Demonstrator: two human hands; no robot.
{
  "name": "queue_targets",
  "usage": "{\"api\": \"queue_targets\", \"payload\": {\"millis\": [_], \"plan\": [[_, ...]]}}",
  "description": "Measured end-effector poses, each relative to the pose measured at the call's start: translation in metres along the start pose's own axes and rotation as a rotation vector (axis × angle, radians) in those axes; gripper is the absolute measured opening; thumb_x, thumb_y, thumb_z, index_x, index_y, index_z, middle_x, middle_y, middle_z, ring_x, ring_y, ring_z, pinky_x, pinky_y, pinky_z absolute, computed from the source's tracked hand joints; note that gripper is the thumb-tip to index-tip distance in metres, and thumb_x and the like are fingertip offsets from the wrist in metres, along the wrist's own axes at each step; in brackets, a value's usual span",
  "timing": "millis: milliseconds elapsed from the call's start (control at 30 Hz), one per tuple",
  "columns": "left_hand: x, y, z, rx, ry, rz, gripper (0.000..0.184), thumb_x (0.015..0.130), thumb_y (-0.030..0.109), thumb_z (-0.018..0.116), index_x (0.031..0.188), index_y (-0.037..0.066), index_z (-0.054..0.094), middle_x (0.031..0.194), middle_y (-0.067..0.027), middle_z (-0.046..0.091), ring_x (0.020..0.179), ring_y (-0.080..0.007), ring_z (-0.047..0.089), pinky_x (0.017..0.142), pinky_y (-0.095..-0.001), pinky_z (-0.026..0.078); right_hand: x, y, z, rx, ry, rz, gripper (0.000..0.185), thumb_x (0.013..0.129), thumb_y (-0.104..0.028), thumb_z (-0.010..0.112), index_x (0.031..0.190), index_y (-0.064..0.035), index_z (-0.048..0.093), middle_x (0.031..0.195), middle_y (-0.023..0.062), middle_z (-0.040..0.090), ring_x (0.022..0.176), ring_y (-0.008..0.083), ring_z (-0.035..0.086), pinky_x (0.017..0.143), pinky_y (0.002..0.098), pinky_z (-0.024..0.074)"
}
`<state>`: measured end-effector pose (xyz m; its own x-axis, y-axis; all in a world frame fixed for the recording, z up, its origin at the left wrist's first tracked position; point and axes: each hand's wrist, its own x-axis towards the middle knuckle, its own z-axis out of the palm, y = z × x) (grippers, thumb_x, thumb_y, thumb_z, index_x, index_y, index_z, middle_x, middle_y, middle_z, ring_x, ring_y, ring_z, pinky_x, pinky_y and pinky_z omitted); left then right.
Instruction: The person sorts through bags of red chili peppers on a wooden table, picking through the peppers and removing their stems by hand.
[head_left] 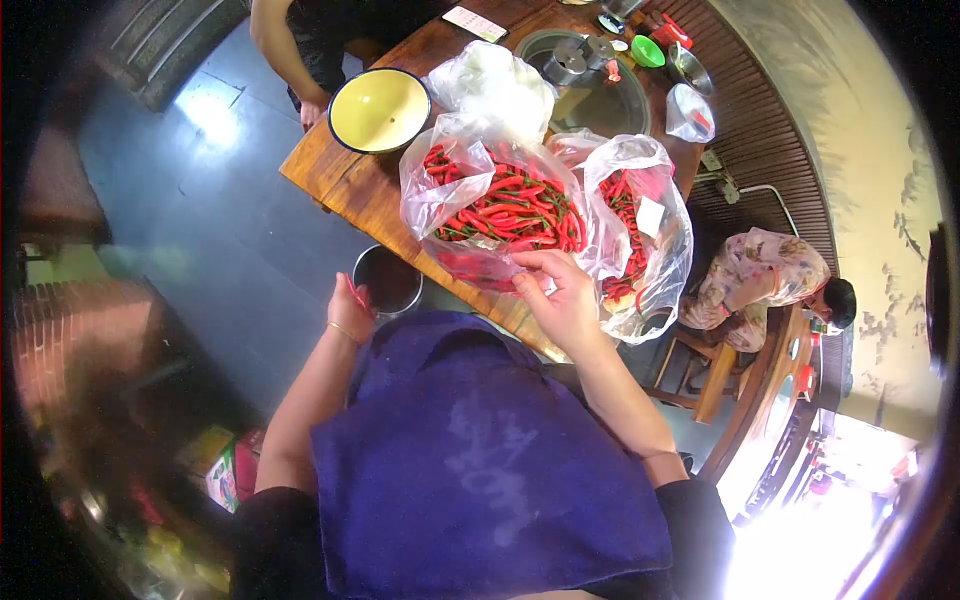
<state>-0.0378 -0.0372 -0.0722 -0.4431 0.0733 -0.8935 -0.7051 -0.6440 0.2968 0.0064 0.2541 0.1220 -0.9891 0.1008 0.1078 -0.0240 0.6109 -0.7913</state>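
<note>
My left hand [348, 308] is closed beside a round metal pot [402, 302] below the table edge. A slim red thing that looks like a chili pepper [356, 292] shows at its fingers. At the near side of a clear plastic bag [425, 205], full of red chili peppers [515, 210] with green stems, is my right hand [555, 300]. Its thumb and forefinger are pinched together at the bag's edge; whether a pepper is also between them I cannot tell. The inside of the pot looks dark.
On the wooden table [335, 180] stand a yellow basin [378, 110], a white plastic bag [495, 90], a second bag of peppers [660, 255] and metal canisters [565, 65] on a round inset. One person's arm [285, 60] is across the table; another person [755, 280] sits at right.
</note>
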Motion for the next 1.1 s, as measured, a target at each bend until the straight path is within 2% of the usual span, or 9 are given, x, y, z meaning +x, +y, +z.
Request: {"api": "queue_targets", "payload": {"millis": [133,433,533,633,833,900,1000,1067,1100], "plan": [[0.036,-0.005,-0.01,0.146,0.126,-0.056,0.073,0.096,0.061,0.031,0.143,0.006,0.036,0.152,-0.0126,0.032,0.141,-0.0307,0.026,0.115,-0.0447,0.018,0.011,0.007,0.0,-0.142,0.052,-0.129,0.019,0.08,-0.013,0.068,0.097,-0.0047,0.069,0.094,0.0131,0.068,0.087,0.0295,0.064,0.08,0.0376,0.0509],[0.053,-0.009,-0.013,0.222,0.04,0.049,0.061,0.096,0.057,0.038,0.143,0.018,0.035,0.149,-0.0088,0.037,0.134,-0.0275,0.036,0.103,-0.0599,0.029,0.071,0.043,0.013,-0.581,0.155,-0.164,0.009,0.079,-0.015,0.068,0.086,-0.0104,0.066,0.085,0.0072,0.067,0.082,0.0277,0.064,0.073,0.0407,0.0484],[0.049,-0.012,-0.008,0.171,0.138,0.076,0.075,0.092,0.063,0.044,0.142,0.007,0.033,0.147,-0.0082,0.034,0.123,-0.0262,0.04,0.095,-0.0528,0.039,0.077,0.056,0.028,-0.677,0.126,-0.096,0.008,0.079,-0.015,0.068,0.085,-0.0102,0.066,0.083,0.0062,0.067,0.081,0.0263,0.065,0.074,0.0399,0.0477],[0.064,-0.021,-0.031,0.117,0.091,0.061,0.075,0.092,0.062,0.045,0.144,0.009,0.03,0.144,-0.0084,0.036,0.125,-0.0273,0.039,0.095,-0.0543,0.038,0.081,0.06,0.026,-0.575,0.083,-0.017,0.007,0.078,-0.015,0.068,0.083,-0.0101,0.065,0.081,0.0049,0.067,0.078,0.0242,0.065,0.074,0.0382,0.0469],[0.082,-0.037,-0.105,0.117,0.31,-0.002,0.069,0.093,0.062,0.042,0.144,0.017,0.032,0.134,-0.0065,0.043,0.119,-0.0268,0.042,0.089,-0.053,0.041,0.074,0.055,0.018,-0.34,0.255,-0.066,0.007,0.079,-0.01,0.067,0.086,-0.0082,0.065,0.079,0.0074,0.066,0.072,0.0239,0.064,0.07,0.0384,0.0478],[0.093,-0.042,-0.144,0.141,0.402,0.004,0.061,0.093,0.059,0.043,0.137,0.018,0.039,0.123,-0.0051,0.049,0.103,-0.0237,0.047,0.086,-0.0536,0.042,0.069,0.033,0.019,-0.089,0.327,-0.05,0.009,0.081,-0.007,0.066,0.089,-0.0052,0.064,0.077,0.0101,0.064,0.068,0.0242,0.063,0.063,0.036,0.0496],[0.087,-0.045,-0.187,0.192,0.502,0.012,0.056,0.093,0.057,0.044,0.131,0.016,0.044,0.115,-0.0043,0.053,0.089,-0.0218,0.05,0.08,-0.0527,0.043,0.046,-0.005,0.026,0.012,0.218,-0.033,0.011,0.081,-0.005,0.066,0.092,-0.0037,0.064,0.079,0.0116,0.064,0.067,0.0231,0.064,0.063,0.0333,0.0509],[0.082,-0.045,-0.209,0.228,0.544,0.008,0.056,0.092,0.058,0.044,0.13,0.016,0.045,0.114,-0.0043,0.054,0.087,-0.0215,0.05,0.078,-0.0517,0.044,0.034,-0.007,0.039,-0.024,0.009,-0.235,0.013,0.086,-0.004,0.064,0.098,-0.0028,0.065,0.082,0.0076,0.065,0.07,0.0129,0.06,0.063,0.0257,0.0483],[0.083,-0.046,-0.219,0.244,0.56,0.0,0.057,0.092,0.058,0.045,0.13,0.016,0.045,0.114,-0.0045,0.055,0.086,-0.0214,0.05,0.079,-0.0513,0.044,0.029,-0.012,0.05,-0.022,-0.054,-0.237,0.015,0.084,-0.004,0.066,0.099,-0.0032,0.065,0.082,0.0074,0.064,0.071,0.0139,0.061,0.063,0.0267,0.0487]]}}
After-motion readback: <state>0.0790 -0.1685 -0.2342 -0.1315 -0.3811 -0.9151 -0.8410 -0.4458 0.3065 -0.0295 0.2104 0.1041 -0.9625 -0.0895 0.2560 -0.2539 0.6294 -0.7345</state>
